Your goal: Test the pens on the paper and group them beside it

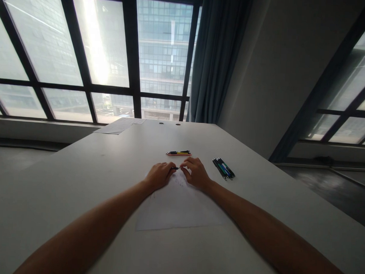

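Note:
My left hand [161,175] is closed around a dark pen [175,168], most of which its fingers hide. Out of the pen's right end comes a thin, light tip. The thumb and fingers of my right hand [196,172] pinch at that tip; the exact piece between them is too small to make out. Both hands are just above the far part of a white sheet of paper [180,213] with a few faint marks on it. Beyond the hands lies a small group of pens [178,153], yellow, orange and black. Right of my right hand lies a bunch of dark pens [223,169].
The long white table [116,158] runs away toward the windows. At its far left edge lie more paper sheets [117,126]. Two dark round inserts [177,124] sit near the far end. A blue curtain [215,62] hangs behind it.

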A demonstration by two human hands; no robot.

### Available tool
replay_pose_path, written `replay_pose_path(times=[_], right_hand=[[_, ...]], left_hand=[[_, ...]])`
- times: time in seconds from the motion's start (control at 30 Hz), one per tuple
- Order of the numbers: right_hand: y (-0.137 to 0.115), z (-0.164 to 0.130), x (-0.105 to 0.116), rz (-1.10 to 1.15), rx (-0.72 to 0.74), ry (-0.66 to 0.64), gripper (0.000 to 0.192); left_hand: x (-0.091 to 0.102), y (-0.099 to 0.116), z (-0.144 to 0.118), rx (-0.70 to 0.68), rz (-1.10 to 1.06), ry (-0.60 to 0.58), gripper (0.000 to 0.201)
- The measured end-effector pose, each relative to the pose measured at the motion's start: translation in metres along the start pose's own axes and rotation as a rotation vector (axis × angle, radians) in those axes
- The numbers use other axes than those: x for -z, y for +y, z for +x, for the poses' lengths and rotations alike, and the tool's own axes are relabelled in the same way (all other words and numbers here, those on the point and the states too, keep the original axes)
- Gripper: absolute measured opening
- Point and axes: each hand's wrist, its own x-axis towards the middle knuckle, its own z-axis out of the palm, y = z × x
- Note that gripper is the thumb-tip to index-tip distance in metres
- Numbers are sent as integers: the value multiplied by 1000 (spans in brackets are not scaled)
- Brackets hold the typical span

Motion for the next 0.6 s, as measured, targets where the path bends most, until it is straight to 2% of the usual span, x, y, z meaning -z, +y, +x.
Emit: replay_pose_path(times=[0.13, 0.37, 0.47, 0.6], right_hand=[[-2, 1, 2, -27, 34, -18, 7], [-1, 1, 3, 35, 61, -91, 15], [9, 0, 7, 67, -1, -65, 18], [32, -3, 13, -30, -196, 42, 16]], left_hand=[[0, -1, 0, -16, -17, 1, 21], [2, 0, -1, -44, -24, -18, 21], [3, 1, -1, -18, -11, -16, 20], [3, 2, 0, 22, 16, -24, 20]])
